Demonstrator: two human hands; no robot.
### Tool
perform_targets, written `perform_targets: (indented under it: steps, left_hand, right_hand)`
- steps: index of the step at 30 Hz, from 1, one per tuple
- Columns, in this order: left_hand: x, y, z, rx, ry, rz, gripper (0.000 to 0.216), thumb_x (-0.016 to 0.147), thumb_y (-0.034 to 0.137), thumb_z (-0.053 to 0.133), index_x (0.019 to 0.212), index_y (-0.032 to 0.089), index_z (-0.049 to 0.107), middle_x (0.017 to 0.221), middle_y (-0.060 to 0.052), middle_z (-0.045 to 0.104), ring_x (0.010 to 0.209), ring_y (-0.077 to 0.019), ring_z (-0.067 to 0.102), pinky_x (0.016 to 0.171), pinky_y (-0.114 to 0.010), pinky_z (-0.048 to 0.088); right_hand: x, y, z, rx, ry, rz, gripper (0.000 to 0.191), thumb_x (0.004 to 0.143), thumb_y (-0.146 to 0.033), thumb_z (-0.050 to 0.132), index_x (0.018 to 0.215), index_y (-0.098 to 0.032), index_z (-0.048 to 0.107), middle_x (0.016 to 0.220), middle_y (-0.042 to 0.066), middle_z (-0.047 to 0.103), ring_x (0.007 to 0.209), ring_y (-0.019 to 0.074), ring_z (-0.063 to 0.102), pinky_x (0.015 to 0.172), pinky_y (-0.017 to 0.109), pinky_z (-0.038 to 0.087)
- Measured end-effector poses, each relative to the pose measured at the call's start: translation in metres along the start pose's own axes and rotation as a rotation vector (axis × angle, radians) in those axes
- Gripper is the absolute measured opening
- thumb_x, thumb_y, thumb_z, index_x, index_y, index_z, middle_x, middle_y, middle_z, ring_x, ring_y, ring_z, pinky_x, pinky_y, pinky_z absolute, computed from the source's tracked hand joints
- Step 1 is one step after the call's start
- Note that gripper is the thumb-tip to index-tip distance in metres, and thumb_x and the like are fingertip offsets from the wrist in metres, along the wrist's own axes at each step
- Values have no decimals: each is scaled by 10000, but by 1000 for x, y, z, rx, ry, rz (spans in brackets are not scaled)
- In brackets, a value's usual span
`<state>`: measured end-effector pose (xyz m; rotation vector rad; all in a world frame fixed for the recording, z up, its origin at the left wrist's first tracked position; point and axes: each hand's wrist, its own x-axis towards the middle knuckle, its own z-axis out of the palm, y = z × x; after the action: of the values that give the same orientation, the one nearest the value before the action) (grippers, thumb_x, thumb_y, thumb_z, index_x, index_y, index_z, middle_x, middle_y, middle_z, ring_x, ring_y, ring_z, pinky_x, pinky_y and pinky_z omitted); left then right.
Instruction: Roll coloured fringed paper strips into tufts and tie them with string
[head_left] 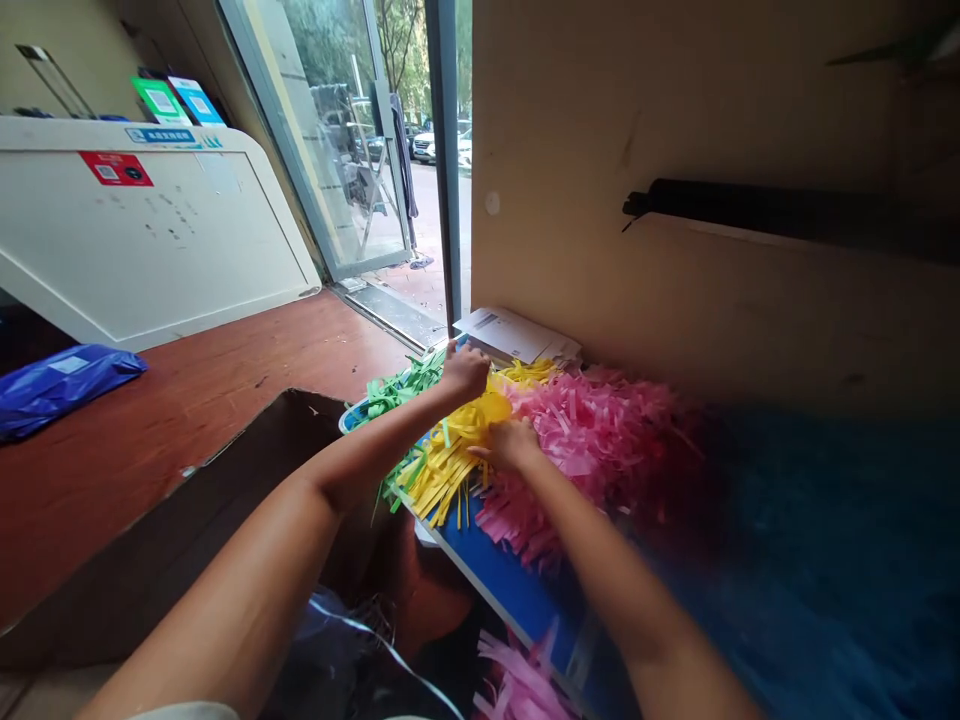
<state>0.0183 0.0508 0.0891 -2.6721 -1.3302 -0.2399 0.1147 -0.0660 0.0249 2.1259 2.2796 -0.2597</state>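
Near the middle of the view, a bundle of yellow fringed strips [446, 470], used as the dial centre, is being supported by a blue board [491, 570]. At 12 o'clock, the left hand [466, 370] is being held clenched at the upper end of the bundle; whether any strip is being enclosed cannot be told. At 3 o'clock, the right hand [514, 445] is being placed against the yellow strips, thumb extended; its grasp is being hidden by the back of the hand and cannot be told. Beyond it, also at 3 o'clock, a pink fringed heap [600, 425] is being carried by the board. Green strips [397, 392] are being located at 10 to 11 o'clock, and white papers [510, 335] at 1 o'clock. On the floor side, a cardboard box [225, 510] is being positioned at 9 o'clock, partly covered by the left forearm.
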Motion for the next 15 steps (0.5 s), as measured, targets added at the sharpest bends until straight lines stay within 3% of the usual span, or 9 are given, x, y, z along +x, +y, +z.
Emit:
perform_targets:
  steps: [3, 6, 9, 12, 15]
  left_hand:
    - [19, -16, -30, 6, 124, -86, 295, 815, 129, 469, 989, 176, 702, 1053, -164, 690, 1049, -327, 578, 1060, -559, 211]
    - [37, -32, -68, -11, 336, -221, 280, 854, 166, 442, 1004, 182, 677, 1039, -133, 696, 1016, -297, 599, 1063, -526, 249]
    - [35, -35, -112, -77, 512, -297, 269, 881, 218, 434, 1041, 181, 647, 984, -96, 709, 931, -258, 631, 1025, -479, 322]
    - [0, -16, -145, -122, 602, -105, 213, 866, 244, 466, 968, 207, 649, 947, -45, 718, 889, -226, 646, 1008, -434, 353]
    - [-57, 19, -154, -88, 578, 240, 132, 836, 267, 523, 855, 227, 648, 876, -5, 724, 849, -208, 653, 1017, -421, 354]
  right_hand:
    - [0, 1, 5, -4, -5, 2, 754, 864, -775, 407, 1209, -147, 638, 1131, 191, 692, 1088, 357, 614, 994, 514, 358]
    - [-4, 4, 6, 7, -17, 9, 754, 852, -781, 430, 1154, -131, 665, 1097, 205, 701, 1063, 359, 627, 984, 518, 364]
    - [-16, 3, -7, 31, 30, 13, 662, 875, -708, 487, 1090, -113, 682, 1052, 214, 706, 1036, 347, 635, 971, 514, 372]
    - [-39, -9, -32, 96, 211, 17, 481, 966, -550, 434, 1131, -161, 664, 1112, 162, 701, 1096, 303, 614, 983, 478, 378]
    - [-63, -26, -51, 506, 580, 5, 391, 1028, -390, 316, 1156, -215, 641, 1054, 77, 714, 990, 207, 644, 910, 381, 455]
